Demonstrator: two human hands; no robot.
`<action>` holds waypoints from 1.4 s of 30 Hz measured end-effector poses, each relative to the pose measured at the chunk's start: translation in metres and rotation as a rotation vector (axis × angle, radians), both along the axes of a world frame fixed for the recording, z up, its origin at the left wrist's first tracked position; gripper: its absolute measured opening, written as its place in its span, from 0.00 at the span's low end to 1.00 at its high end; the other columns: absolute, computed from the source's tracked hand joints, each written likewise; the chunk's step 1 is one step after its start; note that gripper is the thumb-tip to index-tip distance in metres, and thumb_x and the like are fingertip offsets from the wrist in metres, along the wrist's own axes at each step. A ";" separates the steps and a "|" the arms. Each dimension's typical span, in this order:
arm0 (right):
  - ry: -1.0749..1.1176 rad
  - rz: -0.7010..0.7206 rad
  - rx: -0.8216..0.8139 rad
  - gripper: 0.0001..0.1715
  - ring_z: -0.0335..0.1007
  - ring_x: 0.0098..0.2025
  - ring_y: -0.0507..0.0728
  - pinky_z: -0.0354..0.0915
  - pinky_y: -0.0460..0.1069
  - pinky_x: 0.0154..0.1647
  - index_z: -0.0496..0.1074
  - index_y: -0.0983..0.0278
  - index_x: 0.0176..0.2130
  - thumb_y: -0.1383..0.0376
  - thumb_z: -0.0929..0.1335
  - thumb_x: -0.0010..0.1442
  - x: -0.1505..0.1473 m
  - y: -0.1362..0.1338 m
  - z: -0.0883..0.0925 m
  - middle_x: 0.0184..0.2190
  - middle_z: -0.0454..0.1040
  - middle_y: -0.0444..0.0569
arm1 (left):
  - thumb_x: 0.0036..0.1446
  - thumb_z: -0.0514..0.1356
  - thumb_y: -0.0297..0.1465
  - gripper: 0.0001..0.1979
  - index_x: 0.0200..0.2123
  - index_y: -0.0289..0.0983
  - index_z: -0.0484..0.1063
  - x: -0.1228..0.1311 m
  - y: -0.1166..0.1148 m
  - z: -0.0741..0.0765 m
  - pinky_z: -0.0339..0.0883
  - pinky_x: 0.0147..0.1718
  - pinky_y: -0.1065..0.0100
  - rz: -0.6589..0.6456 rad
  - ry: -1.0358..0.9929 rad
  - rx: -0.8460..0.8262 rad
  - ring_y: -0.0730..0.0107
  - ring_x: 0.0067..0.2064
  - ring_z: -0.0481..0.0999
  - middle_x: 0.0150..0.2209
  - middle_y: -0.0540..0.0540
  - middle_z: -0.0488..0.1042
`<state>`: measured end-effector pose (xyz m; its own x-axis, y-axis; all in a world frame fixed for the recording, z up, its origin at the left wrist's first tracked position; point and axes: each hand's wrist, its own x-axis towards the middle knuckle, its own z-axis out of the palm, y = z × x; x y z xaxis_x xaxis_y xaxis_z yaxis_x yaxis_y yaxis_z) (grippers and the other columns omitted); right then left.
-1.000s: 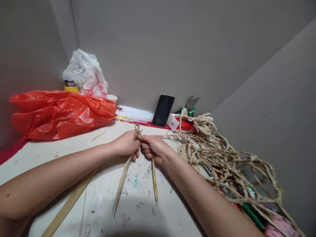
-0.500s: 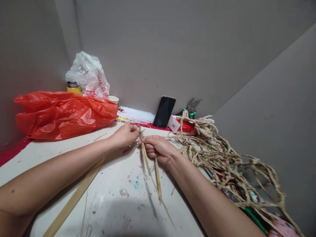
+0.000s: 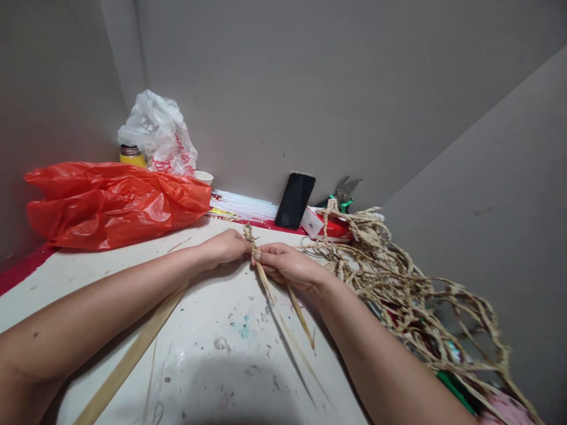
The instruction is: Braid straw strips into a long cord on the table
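Near the middle of the white table, my left hand (image 3: 233, 247) and my right hand (image 3: 286, 264) meet with fingers closed on a short braid of dried plant fibre (image 3: 249, 235). Its knotted, frayed end sticks up between them. Loose pale strips (image 3: 266, 283) hang from the braid toward me, and another strip (image 3: 301, 316) comes out below my right hand. My left fingertips are partly hidden behind the braid. A wide flat strip (image 3: 137, 360) lies under my left forearm.
Along the right edge lies a tangled heap of braided cord (image 3: 398, 271). At the back are a phone (image 3: 295, 200) leaning on the wall, pruning shears (image 3: 346, 190), white sticks (image 3: 243, 203) and a paper cup (image 3: 204, 177). A red plastic bag (image 3: 119, 206) fills the back left.
My left hand has shifted slightly right and closer to my right hand. The hanging strips have swung, with their ends further right. The heap and the bags are unchanged.
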<state>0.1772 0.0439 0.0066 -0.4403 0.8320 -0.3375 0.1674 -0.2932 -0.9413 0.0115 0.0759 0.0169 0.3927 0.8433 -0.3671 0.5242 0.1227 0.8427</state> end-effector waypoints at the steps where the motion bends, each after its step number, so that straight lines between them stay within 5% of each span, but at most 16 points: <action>1: -0.007 0.004 0.015 0.11 0.38 0.14 0.44 0.35 0.42 0.13 0.66 0.66 0.27 0.60 0.68 0.51 0.000 0.000 0.000 0.12 0.51 0.33 | 0.47 0.56 0.32 0.10 0.18 0.36 0.62 0.000 0.000 0.002 0.38 0.16 0.70 0.006 0.002 -0.031 0.80 0.14 0.47 0.13 0.56 0.52; 9: -0.139 0.020 0.122 0.13 0.40 0.17 0.46 0.39 0.43 0.15 0.65 0.64 0.26 0.57 0.67 0.52 -0.003 -0.002 0.003 0.15 0.51 0.35 | 0.47 0.57 0.30 0.09 0.18 0.34 0.66 -0.001 -0.001 0.007 0.36 0.14 0.72 -0.034 -0.127 -0.199 0.82 0.14 0.45 0.12 0.57 0.51; 16: -0.510 0.027 0.551 0.11 0.56 0.26 0.51 0.53 0.45 0.27 0.64 0.65 0.24 0.63 0.63 0.56 -0.006 -0.001 0.000 0.21 0.64 0.42 | 0.48 0.55 0.26 0.07 0.19 0.33 0.66 0.002 0.000 -0.002 0.36 0.14 0.74 0.008 -0.237 -0.345 0.83 0.13 0.45 0.12 0.57 0.52; 20: -0.658 0.038 0.655 0.11 0.63 0.29 0.54 0.55 0.46 0.30 0.67 0.65 0.25 0.67 0.60 0.56 -0.006 -0.003 0.001 0.25 0.71 0.46 | 0.47 0.55 0.25 0.09 0.17 0.35 0.63 0.006 -0.005 -0.005 0.36 0.13 0.73 0.084 -0.241 -0.228 0.82 0.12 0.45 0.10 0.57 0.50; 27: -0.734 -0.030 0.571 0.11 0.60 0.24 0.52 0.53 0.45 0.24 0.65 0.65 0.20 0.68 0.62 0.53 -0.005 -0.010 0.018 0.20 0.69 0.45 | 0.49 0.55 0.26 0.10 0.16 0.36 0.63 0.010 -0.013 -0.005 0.35 0.12 0.71 0.153 -0.157 -0.060 0.81 0.10 0.46 0.08 0.56 0.53; 31: -0.453 -0.067 0.223 0.12 0.52 0.13 0.47 0.49 0.44 0.15 0.64 0.64 0.22 0.70 0.59 0.55 -0.018 -0.015 0.020 0.13 0.64 0.40 | 0.49 0.55 0.26 0.12 0.15 0.35 0.63 0.009 -0.012 -0.008 0.34 0.12 0.71 0.121 -0.221 -0.052 0.82 0.11 0.45 0.08 0.57 0.52; 34: -0.330 -0.108 0.036 0.12 0.57 0.10 0.48 0.50 0.44 0.11 0.63 0.64 0.23 0.70 0.57 0.56 -0.027 -0.017 0.013 0.13 0.68 0.43 | 0.48 0.55 0.25 0.13 0.14 0.36 0.59 0.008 -0.012 -0.010 0.35 0.13 0.71 0.111 -0.317 -0.110 0.83 0.11 0.46 0.09 0.57 0.52; 39: -0.505 -0.080 0.245 0.15 0.60 0.11 0.50 0.53 0.45 0.13 0.64 0.64 0.18 0.69 0.61 0.54 -0.031 -0.023 0.001 0.12 0.69 0.47 | 0.44 0.57 0.26 0.14 0.14 0.37 0.53 0.008 -0.012 -0.008 0.33 0.14 0.72 0.154 -0.418 -0.232 0.84 0.13 0.44 0.10 0.57 0.50; 42: -0.569 0.083 0.325 0.16 0.60 0.12 0.50 0.53 0.45 0.15 0.64 0.63 0.16 0.69 0.63 0.54 -0.027 -0.030 0.012 0.12 0.69 0.46 | 0.44 0.58 0.26 0.12 0.15 0.37 0.56 0.005 -0.010 -0.005 0.33 0.14 0.72 0.134 -0.451 -0.247 0.83 0.13 0.44 0.10 0.58 0.49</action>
